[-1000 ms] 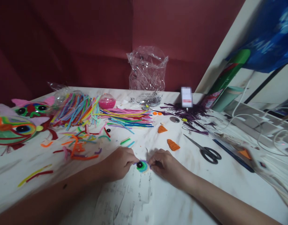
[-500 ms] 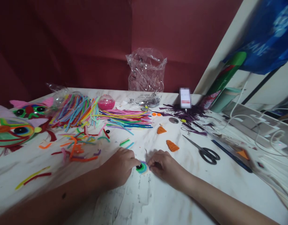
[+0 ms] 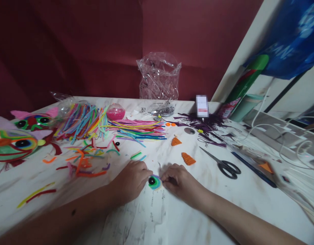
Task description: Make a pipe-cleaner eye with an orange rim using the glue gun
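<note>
1. Your left hand (image 3: 131, 180): fingers curled, thumb tip at the upper left edge of the eye-shaped piece (image 3: 155, 184). Whether it pinches or merely presses, you cannot tell from this view.
2. Your right hand (image 3: 181, 180): thumb and fingertips closed together at the piece's right edge, apparently on the end of the purple strip (image 3: 156, 175).
3. The piece lies between your hands, its black pupil (image 3: 152, 181) set in green and blue bands. Uneven pressure from the two sides could skew the purple strip; a slipping thumb could nudge the pupil (if its bond is weak, which does not show).
4. Marked paper (image 3: 146, 209) lies just on your side of the piece. Should glue be wet, the two could stick together.
5. Beyond your hands: a short green strip (image 3: 135, 155) and two orange pieces (image 3: 188, 159) (image 3: 176, 141). A wide knuckle sweep could scatter them.
6. Farther right: scissors (image 3: 224, 166), blades apart from your right hand; a careless sideways reach could meet their point.
</note>
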